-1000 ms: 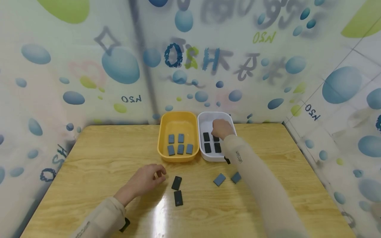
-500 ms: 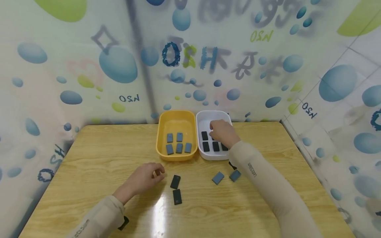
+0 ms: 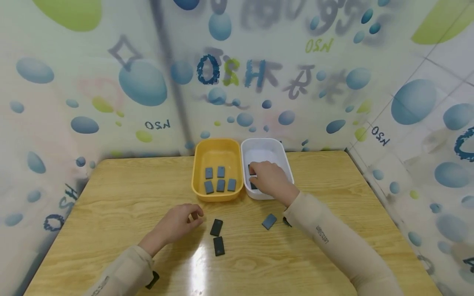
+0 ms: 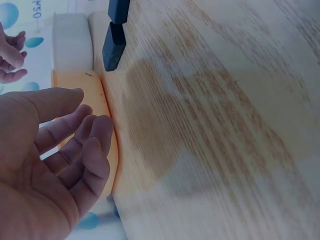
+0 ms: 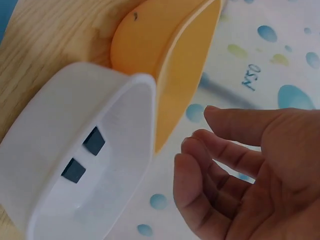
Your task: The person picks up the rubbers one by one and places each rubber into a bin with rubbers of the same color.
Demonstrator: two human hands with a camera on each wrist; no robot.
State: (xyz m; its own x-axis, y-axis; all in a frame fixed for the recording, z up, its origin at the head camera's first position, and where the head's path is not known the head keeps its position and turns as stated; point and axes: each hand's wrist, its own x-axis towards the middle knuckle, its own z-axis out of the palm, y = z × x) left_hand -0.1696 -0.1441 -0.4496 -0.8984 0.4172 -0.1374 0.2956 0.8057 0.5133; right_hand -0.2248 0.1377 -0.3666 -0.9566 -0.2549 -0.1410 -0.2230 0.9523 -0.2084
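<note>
My right hand (image 3: 272,181) hovers over the near part of the white bin (image 3: 264,154), thumb and fingers apart. The right wrist view shows nothing held in that hand (image 5: 235,170). Small black rectangular blocks (image 3: 253,186) lie in this bin, mostly hidden by the hand; two black blocks (image 5: 94,141) show from the side. My left hand (image 3: 179,222) is held low near the table's middle, fingers loosely bent and holding nothing. Just right of it lie a black block (image 3: 216,227) and a second black block (image 3: 219,246), apart from the fingers.
The yellow bin (image 3: 196,172) stands against the white one and contains several blue-grey blocks (image 3: 220,186). One blue-grey block (image 3: 269,221) lies on the wooden table (image 3: 129,185), near my right sleeve (image 3: 326,230). A patterned wall (image 3: 237,119) stands behind the bins.
My right hand has shifted left and nearer within the white bin, and its thumb and fingers have spread. Its sleeve now covers a second blue-grey block. The left hand has stayed put.
</note>
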